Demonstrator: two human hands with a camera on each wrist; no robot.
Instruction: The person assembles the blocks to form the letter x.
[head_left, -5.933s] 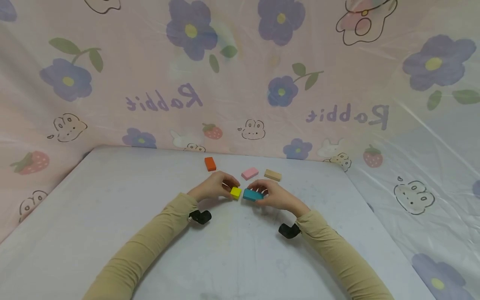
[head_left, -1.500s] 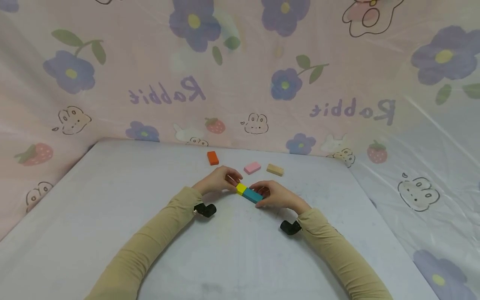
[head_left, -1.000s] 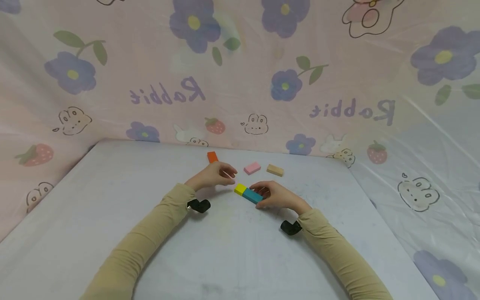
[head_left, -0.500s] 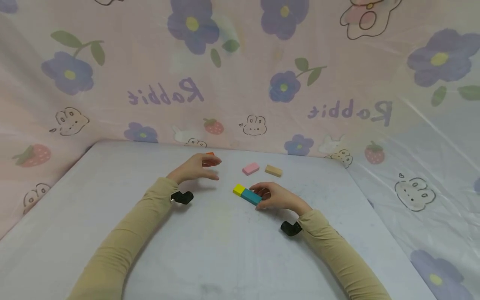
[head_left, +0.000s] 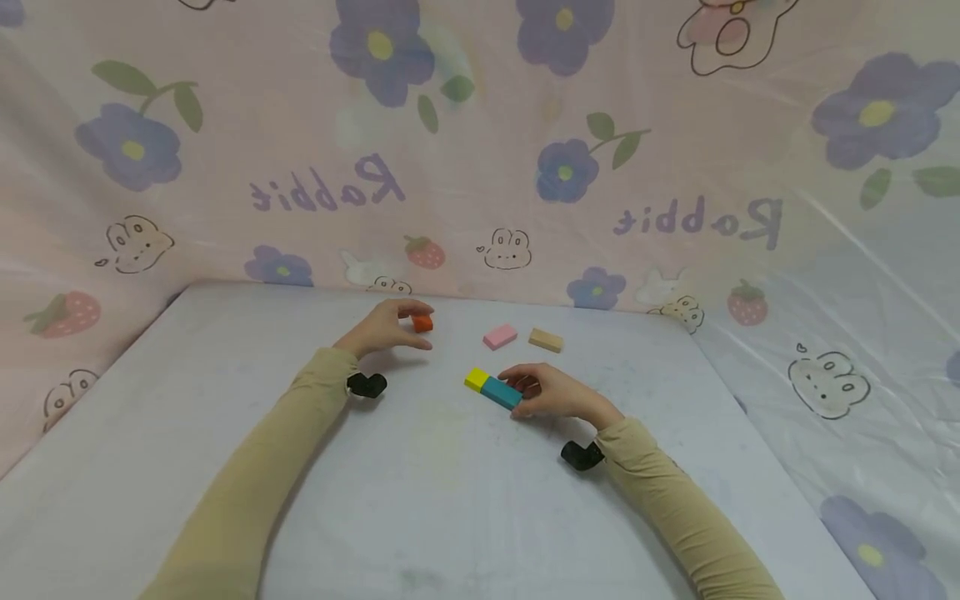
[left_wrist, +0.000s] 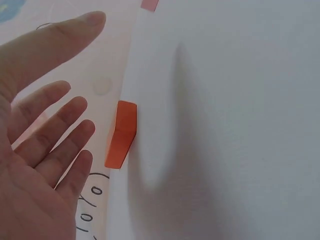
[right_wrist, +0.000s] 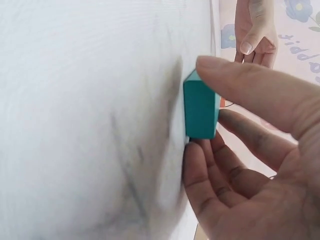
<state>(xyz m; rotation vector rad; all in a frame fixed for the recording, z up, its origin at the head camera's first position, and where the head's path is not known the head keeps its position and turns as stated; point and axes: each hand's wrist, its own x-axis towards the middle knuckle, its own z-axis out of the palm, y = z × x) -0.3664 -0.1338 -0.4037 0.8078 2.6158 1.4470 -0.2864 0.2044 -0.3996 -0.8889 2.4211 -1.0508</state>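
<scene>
My left hand (head_left: pixel 384 327) hovers at the orange block (head_left: pixel 423 322), thumb and fingers spread apart. In the left wrist view that orange block (left_wrist: pixel 121 135) lies beyond the fingertips, with a gap between. On the white table, my right hand (head_left: pixel 555 392) holds the teal block (head_left: pixel 501 392) between thumb and fingers at its right end. The right wrist view shows the thumb against one side of the teal block (right_wrist: pixel 201 107) and curled fingers at the other. End to end with it, a yellow block (head_left: pixel 476 380) touches its left end.
Farther back on the white table (head_left: pixel 420 500) lie a pink block (head_left: pixel 500 337) and a tan wooden block (head_left: pixel 546 340). A printed curtain (head_left: pixel 465 150) rises behind the table's far edge and along both sides.
Earlier the left hand held the yellow block, which was brought against the teal one. It has since let go and moved left and back to the orange block. The right hand stays put.
</scene>
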